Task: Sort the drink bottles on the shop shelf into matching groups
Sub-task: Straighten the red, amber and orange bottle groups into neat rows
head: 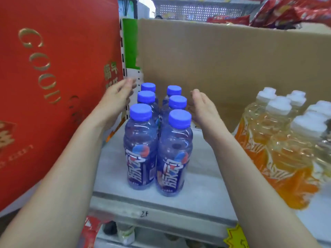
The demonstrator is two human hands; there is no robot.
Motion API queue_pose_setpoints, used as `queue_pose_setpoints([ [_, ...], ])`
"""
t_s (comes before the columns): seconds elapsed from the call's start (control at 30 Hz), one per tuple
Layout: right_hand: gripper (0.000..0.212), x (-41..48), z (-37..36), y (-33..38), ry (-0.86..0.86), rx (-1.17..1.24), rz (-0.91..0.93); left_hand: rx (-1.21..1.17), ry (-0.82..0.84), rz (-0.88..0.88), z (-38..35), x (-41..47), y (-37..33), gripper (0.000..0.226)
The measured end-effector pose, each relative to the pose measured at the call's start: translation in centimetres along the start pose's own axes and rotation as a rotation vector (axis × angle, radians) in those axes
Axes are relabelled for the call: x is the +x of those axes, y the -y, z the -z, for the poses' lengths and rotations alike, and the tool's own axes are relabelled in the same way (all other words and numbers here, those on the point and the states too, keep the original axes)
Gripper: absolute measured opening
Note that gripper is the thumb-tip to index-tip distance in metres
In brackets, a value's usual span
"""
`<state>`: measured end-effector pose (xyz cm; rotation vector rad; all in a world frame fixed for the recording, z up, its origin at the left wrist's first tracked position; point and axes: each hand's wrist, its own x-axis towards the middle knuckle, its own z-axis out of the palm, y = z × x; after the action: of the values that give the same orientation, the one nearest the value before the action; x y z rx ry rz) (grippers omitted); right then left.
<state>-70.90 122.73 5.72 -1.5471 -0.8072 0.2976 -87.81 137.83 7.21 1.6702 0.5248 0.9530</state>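
One head-worn wide-angle view looks forward and down, close in, from above the caps of the blue-capped clear plastic bottles [139, 145] on the pale grey shop shelf [206, 176], facing the brown cardboard panel [223, 59] behind them.

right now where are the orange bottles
In the head view the orange bottles stand on the shelf, far right, right of the blue bottles, in front of the box.

six blue-capped bottles [157, 140] on shelf [202, 176] | left hand [117, 97], right hand [204, 108] flank them, fingers straight
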Motion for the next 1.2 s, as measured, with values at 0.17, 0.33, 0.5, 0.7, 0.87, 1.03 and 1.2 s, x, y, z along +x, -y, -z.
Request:
queue_pose_setpoints([
  [0.17,0.073,-8.5,-1.6,-2.3,0.022,0.286,-0.085,-0.067,0.080,-0.079,-1.0,-9.2,2.1,0.073],
  [0.33,0.062,-10.3,-3.4,-2.0,0.067,0.500,-0.123,-0.026,0.054,-0.152,-1.6,-11.6,2.5,0.068],
  [0.5,0.093,-9.0,-5.1,-4.3,0.037,0.404,-0.123,0.015,-0.033,-0.138,-0.9,-11.8,2.0,0.067],
  [0.7,0.073,-11.3,-3.6,-0.7,-0.018,0.159,-0.001,0.112,-0.045,-0.179,-0.1,-12.0,1.7,0.078],
  [0.87,0.066,-12.3,-0.8,2.2,0.117,-0.394,0.400,0.174,0.107,-0.252,0.7,-11.1,-0.3,0.072],
  [1.03,0.056,-11.5,-1.2,2.1,0.188,-0.656,0.397,0.237,0.169,-0.261,0.9,-10.6,0.0,0.061],
  [1.2,0.056,-11.0,-1.4,1.5,0.171,-0.586,0.419,0.227,0.150,-0.275,0.6,-10.7,0.1,0.058],
])
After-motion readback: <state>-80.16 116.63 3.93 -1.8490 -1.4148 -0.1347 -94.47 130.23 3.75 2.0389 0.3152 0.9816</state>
